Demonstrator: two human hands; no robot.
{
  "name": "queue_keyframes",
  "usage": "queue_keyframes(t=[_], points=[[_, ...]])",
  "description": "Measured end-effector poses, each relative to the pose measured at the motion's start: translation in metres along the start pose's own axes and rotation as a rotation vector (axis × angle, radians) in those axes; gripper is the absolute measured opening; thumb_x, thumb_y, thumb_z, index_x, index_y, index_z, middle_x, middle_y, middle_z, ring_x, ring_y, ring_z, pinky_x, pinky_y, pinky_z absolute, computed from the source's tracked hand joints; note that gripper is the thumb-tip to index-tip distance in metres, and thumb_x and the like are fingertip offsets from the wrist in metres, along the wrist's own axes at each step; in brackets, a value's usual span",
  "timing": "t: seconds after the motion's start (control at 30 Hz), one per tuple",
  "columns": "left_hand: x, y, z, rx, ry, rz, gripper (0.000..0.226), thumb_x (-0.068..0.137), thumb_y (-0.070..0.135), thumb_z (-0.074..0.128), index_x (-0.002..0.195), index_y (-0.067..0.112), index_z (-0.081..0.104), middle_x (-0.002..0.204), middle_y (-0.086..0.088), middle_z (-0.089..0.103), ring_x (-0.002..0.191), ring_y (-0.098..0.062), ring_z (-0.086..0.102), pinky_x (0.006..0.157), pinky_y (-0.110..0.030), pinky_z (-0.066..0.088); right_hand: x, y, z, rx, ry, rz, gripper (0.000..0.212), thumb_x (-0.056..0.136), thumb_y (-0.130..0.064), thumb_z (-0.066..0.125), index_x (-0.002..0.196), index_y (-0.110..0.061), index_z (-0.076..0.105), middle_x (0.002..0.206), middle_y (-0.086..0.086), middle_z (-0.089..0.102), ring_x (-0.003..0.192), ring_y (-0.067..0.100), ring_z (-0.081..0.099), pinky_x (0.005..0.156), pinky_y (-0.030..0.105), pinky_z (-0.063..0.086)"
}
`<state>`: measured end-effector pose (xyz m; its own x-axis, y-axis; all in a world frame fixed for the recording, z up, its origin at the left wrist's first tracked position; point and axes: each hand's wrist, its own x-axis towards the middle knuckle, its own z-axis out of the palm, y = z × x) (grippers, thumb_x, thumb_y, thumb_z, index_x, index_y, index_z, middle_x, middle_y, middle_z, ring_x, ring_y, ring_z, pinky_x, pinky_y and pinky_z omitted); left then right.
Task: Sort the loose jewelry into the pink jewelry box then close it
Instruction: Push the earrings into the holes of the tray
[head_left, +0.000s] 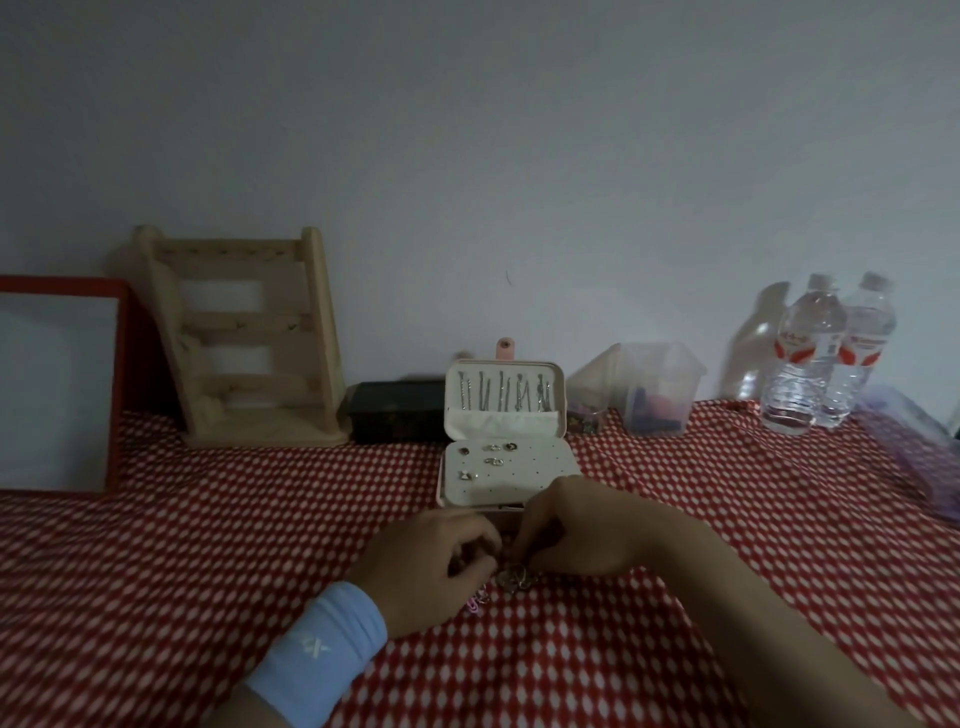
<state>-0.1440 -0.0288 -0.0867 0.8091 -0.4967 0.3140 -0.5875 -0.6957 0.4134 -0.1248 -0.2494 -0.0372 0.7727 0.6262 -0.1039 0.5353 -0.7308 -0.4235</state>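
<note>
Progress looks partial: the pink jewelry box (506, 452) stands open mid-desk near the back edge, chains hung in its lid and several earrings (491, 454) pinned on its panel. Just before it, the left hand (434, 564) and right hand (576, 530) curl over the loose jewelry (514, 578); whether either pinches a piece I cannot tell, and closing remains.

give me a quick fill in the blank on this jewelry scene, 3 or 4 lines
1. The pink box has its lid ____.
2. The wristband is on the ____ hand.
3. Both hands, left hand and right hand, work at the loose jewelry lying on the ____ side of the box.
4. By the wall at the right stand ____ water bottles.

Missing words: open; left; near; two
</note>
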Motion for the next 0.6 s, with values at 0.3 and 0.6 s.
queue_keyframes(t=[0.3, 0.6], points=[[-0.003, -0.008, -0.005, -0.070, -0.087, -0.039, 0.012, 0.089, 0.029, 0.064, 0.095, 0.033, 0.074, 0.094, 0.027, 0.056, 0.094, 0.006, 0.055, 0.085, -0.011, 0.046, 0.001, 0.006, 0.009, -0.007, 0.010, -0.038, 0.024, 0.093, -0.023, 0.066, 0.114, -0.028, 0.076, 0.114, -0.015, 0.072, 0.093, -0.005, 0.063, 0.088, 0.010, 0.048], [0.000, -0.009, -0.011, -0.303, 0.014, -0.235, 0.026, 0.085, 0.019, 0.073, 0.098, 0.041, 0.072, 0.088, 0.022, 0.070, 0.090, 0.002, 0.065, 0.082, -0.013, 0.050, 0.010, 0.010, 0.018, 0.041, 0.238, -0.073, 0.019, 0.094, -0.022, 0.065, 0.109, -0.027, 0.076, 0.108, -0.013, 0.073, 0.093, 0.000, 0.066, 0.090, 0.022, 0.055]])
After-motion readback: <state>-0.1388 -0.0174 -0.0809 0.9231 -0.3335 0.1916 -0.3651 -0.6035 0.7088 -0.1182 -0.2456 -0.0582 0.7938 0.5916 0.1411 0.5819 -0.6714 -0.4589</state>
